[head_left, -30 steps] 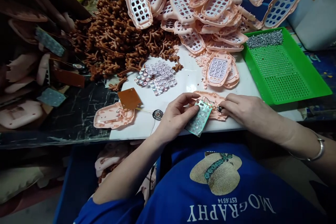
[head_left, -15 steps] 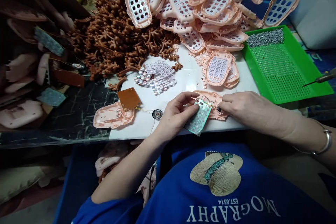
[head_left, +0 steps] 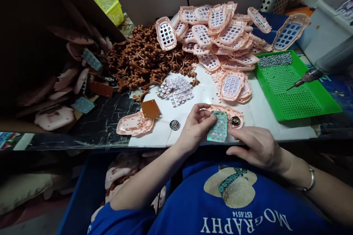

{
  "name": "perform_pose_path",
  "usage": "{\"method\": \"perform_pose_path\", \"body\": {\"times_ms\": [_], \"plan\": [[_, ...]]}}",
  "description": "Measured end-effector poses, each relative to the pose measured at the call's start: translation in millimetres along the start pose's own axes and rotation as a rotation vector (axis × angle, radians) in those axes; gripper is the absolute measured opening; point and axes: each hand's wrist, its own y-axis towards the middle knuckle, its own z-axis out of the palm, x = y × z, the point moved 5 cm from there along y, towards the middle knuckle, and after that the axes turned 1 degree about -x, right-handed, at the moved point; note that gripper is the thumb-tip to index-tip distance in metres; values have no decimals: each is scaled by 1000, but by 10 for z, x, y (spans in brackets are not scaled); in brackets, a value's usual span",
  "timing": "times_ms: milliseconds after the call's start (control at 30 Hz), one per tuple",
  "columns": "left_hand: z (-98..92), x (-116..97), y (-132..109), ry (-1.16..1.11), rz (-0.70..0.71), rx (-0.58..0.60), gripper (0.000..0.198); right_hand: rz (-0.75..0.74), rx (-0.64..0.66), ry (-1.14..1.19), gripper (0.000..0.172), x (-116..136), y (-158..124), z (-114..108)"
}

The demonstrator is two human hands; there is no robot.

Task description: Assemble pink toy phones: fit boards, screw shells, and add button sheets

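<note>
My left hand (head_left: 197, 126) pinches a green circuit board (head_left: 217, 128) by its upper left edge, tilted over the front of the table. Behind the board lies a pink plastic shell half (head_left: 239, 111), partly hidden by it. A small round black speaker (head_left: 235, 121) sits at the shell's right end. Just right of the board is my right hand (head_left: 253, 147), fingers apart and holding nothing. Farther left, another pink shell half (head_left: 132, 125) lies beside a brown circuit board (head_left: 150, 109), which thin wires join to a second speaker (head_left: 174, 125).
Pink shells (head_left: 202, 35) pile up at the back, beside a heap of brown branch-shaped parts (head_left: 154, 49). Clear button pads (head_left: 180, 90) lie mid-table. At right stand a green tray (head_left: 303, 108) with screws (head_left: 275, 60) and a power screwdriver (head_left: 311, 75). A cardboard box (head_left: 52, 18) stands left.
My right hand has left the speaker at the shell's right end and drawn back toward me, its fingers opening. The circuit board is turned more upright in my left hand. The camera view has shifted.
</note>
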Motion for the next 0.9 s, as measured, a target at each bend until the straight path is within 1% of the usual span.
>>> {"method": "perform_pose_path", "body": {"times_ms": [33, 67, 100, 200, 233, 300, 400, 433, 467, 533, 567, 600, 633, 667, 700, 767, 800, 833, 900], "plan": [[21, 9, -18, -6, -4, -4, 38, 3, -7, 12, 59, 17, -18, 61], [43, 16, -37, -9, -10, -11, 38, 16, -18, 21, 63, 25, -28, 112], [68, 21, -55, -7, -21, -15, 39, 33, -36, 34, 61, 27, -30, 147], [140, 17, -96, 6, -60, -6, 40, 120, -122, 138, 36, 14, -30, 149], [159, 10, -104, 12, -71, 8, 38, 184, -150, 198, 31, -9, -41, 126], [189, -1, -116, 32, -95, 55, 33, 355, -182, 356, 27, -79, -98, 83], [199, -28, -118, 151, -94, 134, 30, 636, -162, 684, 24, -194, -254, 84], [185, -56, -110, 240, -51, 140, 30, 711, -147, 806, 25, -221, -307, 99], [166, -101, -96, 361, 24, 131, 28, 773, -134, 923, 28, -241, -352, 115], [145, -237, -68, 649, 261, 109, 24, 879, -117, 1088, 36, -273, -417, 135], [157, -311, -59, 786, 396, 116, 24, 935, -114, 1122, 36, -290, -440, 138], [183, -374, -52, 907, 519, 148, 27, 992, -109, 1127, 34, -307, -457, 136], [221, -420, -44, 1008, 614, 208, 34, 1045, -104, 1112, 31, -322, -468, 128], [266, -451, -34, 1088, 674, 291, 41, 1086, -101, 1090, 27, -333, -469, 114], [313, -468, -22, 1151, 697, 388, 47, 1111, -105, 1071, 24, -342, -462, 92], [403, -475, 7, 1237, 657, 581, 58, 1122, -124, 1049, 24, -350, -428, 35], [442, -472, 22, 1265, 619, 656, 62, 1119, -128, 1032, 26, -352, -408, 3], [475, -467, 39, 1290, 583, 707, 63, 1117, -122, 999, 29, -354, -389, -31], [519, -454, 80, 1333, 544, 745, 57, 1112, -82, 901, 35, -355, -359, -98]]}}
